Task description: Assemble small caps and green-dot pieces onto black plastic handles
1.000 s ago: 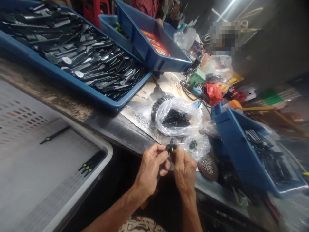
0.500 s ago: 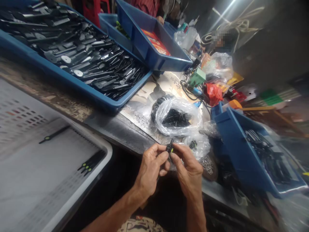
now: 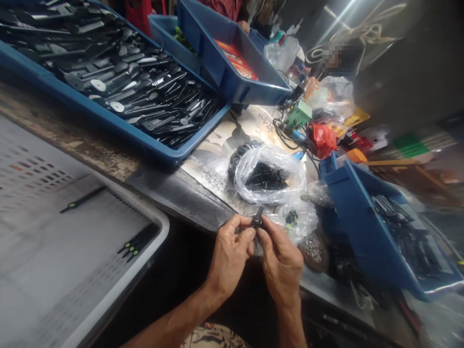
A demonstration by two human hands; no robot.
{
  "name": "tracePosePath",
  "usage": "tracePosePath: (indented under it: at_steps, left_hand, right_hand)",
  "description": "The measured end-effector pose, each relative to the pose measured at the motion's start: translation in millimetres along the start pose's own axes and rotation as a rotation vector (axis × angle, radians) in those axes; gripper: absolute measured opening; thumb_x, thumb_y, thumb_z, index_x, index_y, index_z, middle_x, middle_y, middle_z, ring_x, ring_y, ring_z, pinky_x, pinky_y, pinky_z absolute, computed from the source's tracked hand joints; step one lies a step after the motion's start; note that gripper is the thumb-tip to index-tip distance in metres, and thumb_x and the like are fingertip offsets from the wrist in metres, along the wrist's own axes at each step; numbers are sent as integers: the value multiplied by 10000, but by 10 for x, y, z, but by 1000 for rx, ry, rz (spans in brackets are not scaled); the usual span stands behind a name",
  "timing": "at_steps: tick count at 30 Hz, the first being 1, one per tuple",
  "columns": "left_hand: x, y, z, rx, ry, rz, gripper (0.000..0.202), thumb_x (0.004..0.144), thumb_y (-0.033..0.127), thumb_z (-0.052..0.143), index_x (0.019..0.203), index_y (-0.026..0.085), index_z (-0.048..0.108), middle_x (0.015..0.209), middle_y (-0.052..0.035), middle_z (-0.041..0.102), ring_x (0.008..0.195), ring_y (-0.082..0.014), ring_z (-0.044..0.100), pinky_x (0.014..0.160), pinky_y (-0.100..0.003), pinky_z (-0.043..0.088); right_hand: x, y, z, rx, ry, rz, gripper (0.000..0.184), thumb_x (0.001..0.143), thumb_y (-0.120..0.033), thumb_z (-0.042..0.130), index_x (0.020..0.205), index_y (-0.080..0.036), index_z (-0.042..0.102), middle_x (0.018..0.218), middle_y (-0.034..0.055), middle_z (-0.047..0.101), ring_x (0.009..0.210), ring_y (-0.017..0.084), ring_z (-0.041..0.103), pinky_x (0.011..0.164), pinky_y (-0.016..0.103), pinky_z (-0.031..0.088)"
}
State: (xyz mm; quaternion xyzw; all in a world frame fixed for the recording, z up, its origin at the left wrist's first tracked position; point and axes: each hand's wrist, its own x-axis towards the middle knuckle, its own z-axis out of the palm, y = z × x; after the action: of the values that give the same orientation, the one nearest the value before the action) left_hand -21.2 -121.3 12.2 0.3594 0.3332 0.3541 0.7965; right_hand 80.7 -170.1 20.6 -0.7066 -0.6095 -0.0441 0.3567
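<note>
My left hand (image 3: 230, 256) and my right hand (image 3: 281, 265) meet in front of me, both pinching a small black plastic part (image 3: 257, 220) with a yellow-green spot. Its lower end is hidden by my fingers. Just beyond my right hand sits a small clear plastic bag (image 3: 293, 220) with black pieces in it, and a larger clear bag of black parts (image 3: 268, 176) lies behind that. On the white tray (image 3: 159, 227) at the left lie black handles with yellow-green dots (image 3: 137, 240), plus a single one (image 3: 83, 199) farther off.
A large blue tray (image 3: 174, 158) full of black and steel-tipped handles fills the upper left. Blue crates (image 3: 362, 232) (image 3: 232, 82) stand right and ahead. Wires, a green device (image 3: 298, 115), a red bag (image 3: 323, 140) and a person's hand (image 3: 243, 26) lie beyond.
My hands have shifted slightly, with the small black part turned between my fingers. The view has drifted a little.
</note>
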Motion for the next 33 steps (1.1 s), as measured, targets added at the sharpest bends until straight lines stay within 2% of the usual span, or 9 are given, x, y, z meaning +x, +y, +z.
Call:
tracePosePath:
  at_steps: [6,14,20,27,30,33]
  left_hand:
    - [-22,23,-8,112,36,33,50,835,208,471,840,178,510,604,38,423,550,-91,412,526,-192,367]
    - [-12,-35,-13,276,69,219,97,869,174,435,860,179,532,812,-2,466,626,-99,458,623,-223,409]
    - [-4,-58,-37,255,79,233,100,865,172,446,845,183,543,840,-7,482,654,-105,470,627,-219,405]
    - [9,19,-49,122,51,86,91,834,175,482,852,178,571,665,25,449,556,-97,417,540,-203,375]
    - [16,-12,-53,156,74,138,96,835,171,485,827,179,580,683,18,461,572,-100,433,556,-207,382]
    - [22,-65,-58,206,99,231,112,843,166,482,846,186,592,793,-5,507,612,-106,465,592,-218,399]
  right_hand:
    - [2,-37,31,18,-16,50,269,887,-169,487,1121,-155,619,1044,109,674,947,207,642,820,348,533]
    - [26,-96,22,113,-24,157,253,881,-197,486,1075,-143,639,1015,102,682,927,201,647,788,314,537]
    - [40,-115,29,144,-43,195,253,889,-219,469,1060,-137,636,1000,98,678,908,188,646,764,291,537]
    - [-3,-112,112,71,9,129,270,892,-192,455,1112,-159,609,1037,113,652,960,201,618,820,344,514]
    - [10,-124,108,101,-20,158,261,895,-202,443,1082,-157,620,1002,104,664,926,195,631,780,323,527]
    - [49,-150,78,147,-37,219,249,888,-230,450,1031,-159,641,956,90,682,867,196,647,734,313,538]
